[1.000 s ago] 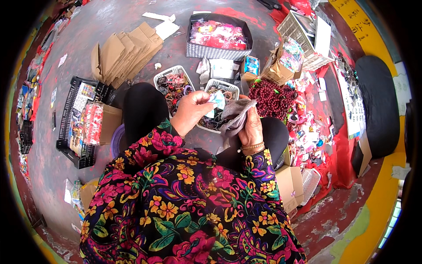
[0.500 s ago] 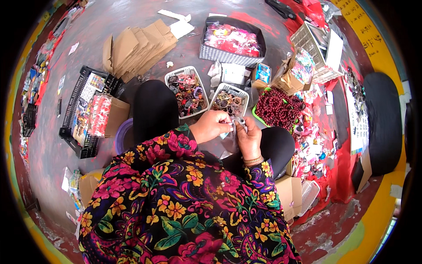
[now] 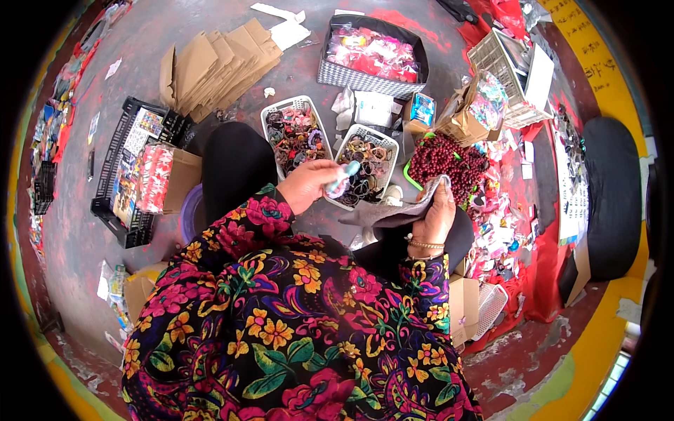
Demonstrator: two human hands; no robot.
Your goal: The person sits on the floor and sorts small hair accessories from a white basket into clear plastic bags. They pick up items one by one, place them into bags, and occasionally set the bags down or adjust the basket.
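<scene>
My left hand point(image 3: 307, 185) pinches a small teal and pale pink hair tie point(image 3: 340, 181) over the near left corner of a white basket point(image 3: 388, 184) of hair ties. My right hand point(image 3: 435, 215) is closed on the edge of a grey cloth point(image 3: 393, 212), which hangs toward the left above my lap; whether it is a pouch I cannot tell. Left of that basket stands a second, larger white basket point(image 3: 267, 126) with mixed hair ties. Dark red beads point(image 3: 449, 163) are heaped in a green tray point(image 3: 413, 177) beyond my right hand.
Flattened cardboard point(image 3: 217, 67) leans at the far left. A patterned bin point(image 3: 365, 80) with pink and red packets stands at the back. A black crate point(image 3: 116, 172) is on the left, a white crate point(image 3: 505, 88) at the far right. Small bright pieces lie over red cloth on the right.
My hands, which were close together, have moved apart. My left hand has gone left with the hair tie; my right has gone right and up, spreading the grey cloth.
</scene>
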